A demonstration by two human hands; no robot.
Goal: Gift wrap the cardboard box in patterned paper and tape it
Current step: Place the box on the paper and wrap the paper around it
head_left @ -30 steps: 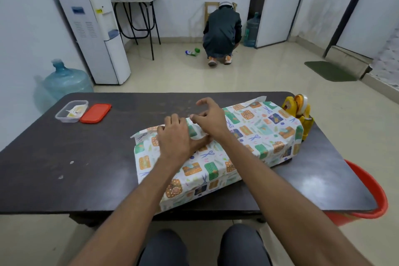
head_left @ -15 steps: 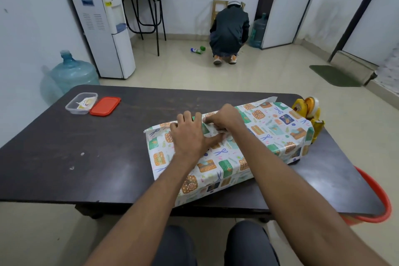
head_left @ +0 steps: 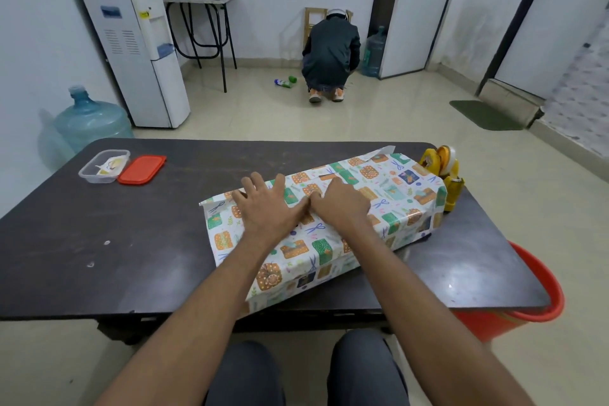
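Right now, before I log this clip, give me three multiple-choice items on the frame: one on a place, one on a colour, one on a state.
1. Where does the tape dispenser stand?
A. by the right end of the wrapped box
B. on the floor
C. on the person's lap

2. What colour is the lid lying beside the clear container?
A. blue
B. red
C. green

3. How is the left hand placed?
A. flat on the wrapped box, fingers spread
B. gripping the tape dispenser
C. hanging at the person's side

Answers:
1 A: the dispenser sits on the table just past the box's right end.
2 B: the lid is plainly red.
3 A: its straight, spread fingers lie on the box's patterned top.
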